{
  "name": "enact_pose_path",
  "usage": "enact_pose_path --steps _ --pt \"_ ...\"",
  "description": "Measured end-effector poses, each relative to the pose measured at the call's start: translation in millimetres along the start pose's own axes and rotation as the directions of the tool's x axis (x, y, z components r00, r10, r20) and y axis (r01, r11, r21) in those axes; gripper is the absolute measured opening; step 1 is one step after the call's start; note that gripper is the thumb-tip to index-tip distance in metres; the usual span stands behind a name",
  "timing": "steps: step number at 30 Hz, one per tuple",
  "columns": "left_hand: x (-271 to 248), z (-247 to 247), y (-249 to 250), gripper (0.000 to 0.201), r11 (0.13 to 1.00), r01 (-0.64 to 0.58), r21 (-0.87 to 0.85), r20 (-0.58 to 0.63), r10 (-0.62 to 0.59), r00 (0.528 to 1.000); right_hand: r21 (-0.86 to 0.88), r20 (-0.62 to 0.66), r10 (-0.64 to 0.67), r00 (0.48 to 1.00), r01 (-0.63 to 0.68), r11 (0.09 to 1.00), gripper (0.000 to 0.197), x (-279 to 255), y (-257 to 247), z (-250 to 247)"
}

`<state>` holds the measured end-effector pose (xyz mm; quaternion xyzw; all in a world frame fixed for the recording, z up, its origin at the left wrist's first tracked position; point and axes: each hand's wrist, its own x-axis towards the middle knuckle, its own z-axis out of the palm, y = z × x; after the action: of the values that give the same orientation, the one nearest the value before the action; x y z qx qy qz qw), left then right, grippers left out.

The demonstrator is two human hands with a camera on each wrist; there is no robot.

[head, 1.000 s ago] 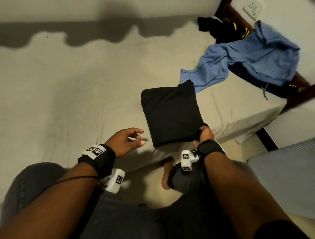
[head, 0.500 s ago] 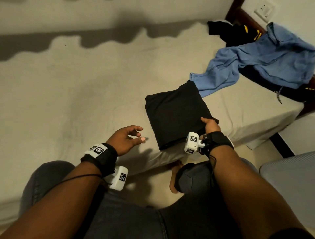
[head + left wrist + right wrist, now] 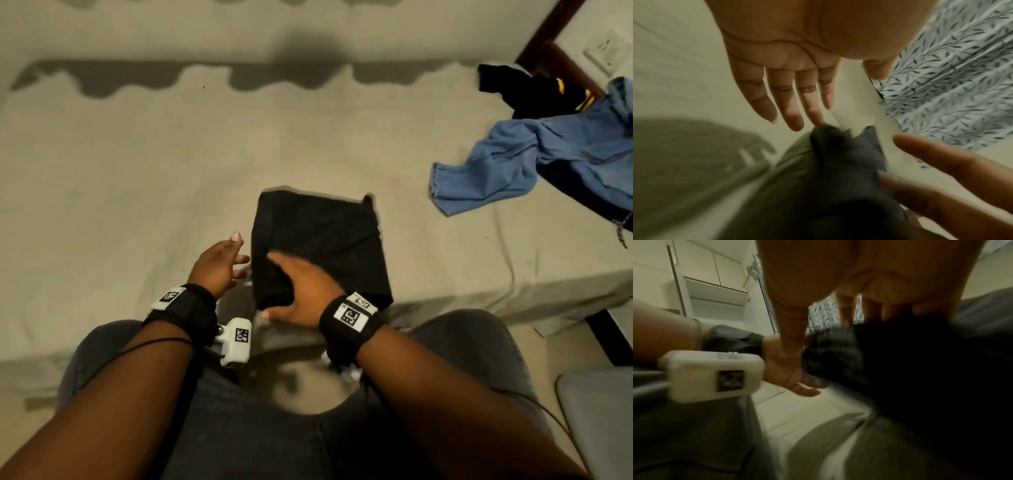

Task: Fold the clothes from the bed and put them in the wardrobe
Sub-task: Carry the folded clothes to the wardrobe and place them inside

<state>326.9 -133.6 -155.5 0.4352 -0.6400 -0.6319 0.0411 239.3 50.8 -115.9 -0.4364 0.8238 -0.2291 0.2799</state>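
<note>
A folded black garment [image 3: 322, 240] lies on the beige bed sheet [image 3: 137, 188] near the front edge. My right hand [image 3: 270, 284] holds its near left corner, with the fingers laid over the top and the thumb at the near edge. The right wrist view shows the same garment [image 3: 890, 361] as a dark blur under the fingers [image 3: 844, 311]. My left hand [image 3: 239, 253] is open just left of the garment. Its fingertips [image 3: 816, 120] reach the garment's corner [image 3: 838, 154].
A crumpled blue garment [image 3: 534, 161] and a black one with yellow stripes [image 3: 534, 92] lie at the bed's far right. A grey cushion [image 3: 599, 411] sits at lower right. White wardrobe shelves [image 3: 715, 293] and a leaf-patterned curtain [image 3: 951, 81] show in the wrist views.
My right hand has shifted from the garment's near right corner to its near left corner. My left hand has moved forward to the garment's left edge. The garment now lies squarer to me.
</note>
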Motion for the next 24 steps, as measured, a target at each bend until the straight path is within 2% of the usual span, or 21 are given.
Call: enact_pose_path --steps 1,2,4,5,7,10,11,13,15,16,19,22,24 --pt "3.7 -6.6 -6.1 0.041 0.997 -0.01 0.075 -0.045 0.013 0.999 -0.009 0.078 -0.035 0.996 0.036 0.999 0.086 -0.8 -7.9 8.5" --pt "7.7 -12.7 -12.4 0.039 0.986 -0.03 0.166 -0.081 0.044 0.996 -0.02 0.096 -0.075 0.993 0.077 0.997 0.076 0.1 -12.7 9.6" --pt "12.6 -15.2 -21.0 0.042 0.945 -0.057 0.323 -0.09 0.091 0.992 0.005 0.016 -0.127 0.992 0.127 0.992 0.058 3.2 -15.8 -9.1" --pt "12.1 -10.9 -20.7 0.042 0.928 -0.074 0.364 -0.067 0.106 0.992 0.041 -0.056 -0.111 0.992 0.113 0.993 0.053 7.1 -12.8 -26.0" --pt "11.2 2.4 -19.5 0.045 0.908 -0.123 0.401 -0.002 0.135 0.991 0.141 -0.188 0.026 0.982 0.001 0.99 0.047 18.2 9.2 -57.0" --pt "13.9 24.8 -18.8 0.067 0.875 -0.187 0.447 0.094 0.162 0.982 0.202 -0.319 0.286 0.904 -0.23 0.952 0.043 22.6 67.2 -74.7" --pt "16.3 30.9 -18.4 0.076 0.859 -0.198 0.472 0.12 0.159 0.98 0.211 -0.318 0.366 0.875 -0.311 0.927 0.044 20.6 87.2 -72.0" --pt "26.3 41.6 -17.5 0.09 0.847 -0.199 0.493 0.147 0.145 0.978 0.305 -0.222 0.535 0.815 -0.463 0.832 0.05 18.3 118.4 -61.0" --pt "38.7 48.8 -14.7 0.098 0.844 -0.173 0.507 0.119 0.131 0.984 0.404 -0.122 0.625 0.771 -0.537 0.741 0.055 22.4 131.1 -51.5" --pt "45.8 53.0 -13.7 0.102 0.852 -0.154 0.5 0.087 0.128 0.988 0.408 -0.135 0.622 0.771 -0.529 0.745 0.055 24.3 133.5 -49.6" --pt "63.2 63.9 -5.8 0.112 0.924 -0.073 0.375 -0.011 0.083 0.996 0.261 -0.247 0.527 0.813 -0.468 0.844 0.055 24.1 139.8 -49.3" --pt "78.6 69.1 -1.9 0.107 0.948 -0.023 0.319 -0.055 0.043 0.998 0.246 -0.257 0.456 0.852 -0.399 0.884 0.049 26.1 155.7 -52.9" --pt "85.6 68.8 -1.6 0.094 0.941 0.001 0.337 -0.088 0.031 0.996 0.213 -0.301 0.425 0.854 -0.374 0.902 0.038 34.2 172.9 -61.3"
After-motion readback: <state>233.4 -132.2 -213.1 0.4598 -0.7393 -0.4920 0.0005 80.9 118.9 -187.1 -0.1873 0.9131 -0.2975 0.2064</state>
